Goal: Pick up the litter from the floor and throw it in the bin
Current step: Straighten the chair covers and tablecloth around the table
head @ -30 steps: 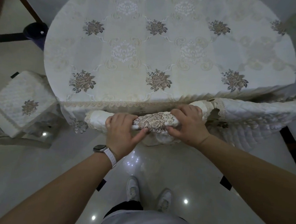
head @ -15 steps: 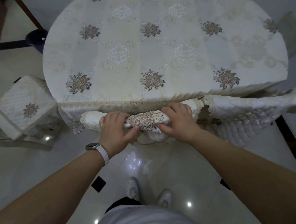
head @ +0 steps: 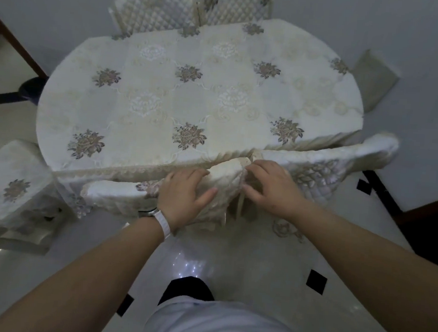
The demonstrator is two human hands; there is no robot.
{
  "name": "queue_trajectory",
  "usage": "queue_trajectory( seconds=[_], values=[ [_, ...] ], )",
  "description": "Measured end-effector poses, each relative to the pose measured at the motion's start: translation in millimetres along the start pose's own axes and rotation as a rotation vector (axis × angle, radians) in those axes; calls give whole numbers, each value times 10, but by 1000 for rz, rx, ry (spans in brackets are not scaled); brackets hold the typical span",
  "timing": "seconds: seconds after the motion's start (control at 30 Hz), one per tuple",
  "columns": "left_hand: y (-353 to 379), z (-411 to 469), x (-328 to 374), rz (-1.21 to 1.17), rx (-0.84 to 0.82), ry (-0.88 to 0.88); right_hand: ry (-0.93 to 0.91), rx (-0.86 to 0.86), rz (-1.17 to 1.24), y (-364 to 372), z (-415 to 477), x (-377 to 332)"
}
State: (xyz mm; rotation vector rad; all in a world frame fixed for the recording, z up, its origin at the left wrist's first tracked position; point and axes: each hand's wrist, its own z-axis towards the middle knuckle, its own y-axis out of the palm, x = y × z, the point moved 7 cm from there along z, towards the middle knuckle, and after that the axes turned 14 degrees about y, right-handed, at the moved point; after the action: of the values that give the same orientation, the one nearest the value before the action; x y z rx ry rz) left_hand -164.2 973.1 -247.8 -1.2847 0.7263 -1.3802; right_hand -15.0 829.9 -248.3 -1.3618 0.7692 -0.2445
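- An oval table (head: pixel 145 88) under a cream tablecloth (head: pixel 191 104) with brown flower motifs fills the middle of the view; its long axis runs left to right, tilted slightly up at the right.
- The glossy pale floor (head: pixel 206 263) with small black diamond tiles spreads below; no litter can be made out on it.
- 5 quilted chairs ring the table: 2 at the far edge (head: pixel 156 13), 1 at the left (head: pixel 11 185), 1 at the right (head: pixel 337 169), and 1 at the near edge (head: pixel 122 195), pushed against the table's lace hem.
- A dark round bin (head: pixel 32 90) peeks out behind the table's left end, mostly hidden.
- The near chair's padded back top runs left to right, level with the table edge.
- The left hand (head: pixel 184 194), a white watch (head: pixel 161 221) on its wrist, lies palm down, fingers curled over the chair's quilted cover.
- The right hand (head: pixel 270 187) sits just beside it, fingers bent into the fabric gap between the near and right chairs; whether it pinches anything I cannot tell.
- Both forearms reach forward from the lower corners, converging at the chair.
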Motion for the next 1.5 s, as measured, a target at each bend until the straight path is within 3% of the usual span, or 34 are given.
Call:
queue_trajectory(
  seconds=[0.7, 0.9, 1.37, 1.5],
  values=[
    [1101, 1660, 1026, -364, -1, 295, 278, 127, -205, -612, 199, 1785],
    [1304, 1761, 1115, -345, 8, 231, 189, 194, -200, -649, 262, 2017],
    [1455, 1839, 1355, -33, 95, -8, -240, 52, -131, -696, 591, 2539],
    [1458, 1845, 1420, -24, 121, -78, -285, 64, -97, -722, 610, 2551]
  ],
)
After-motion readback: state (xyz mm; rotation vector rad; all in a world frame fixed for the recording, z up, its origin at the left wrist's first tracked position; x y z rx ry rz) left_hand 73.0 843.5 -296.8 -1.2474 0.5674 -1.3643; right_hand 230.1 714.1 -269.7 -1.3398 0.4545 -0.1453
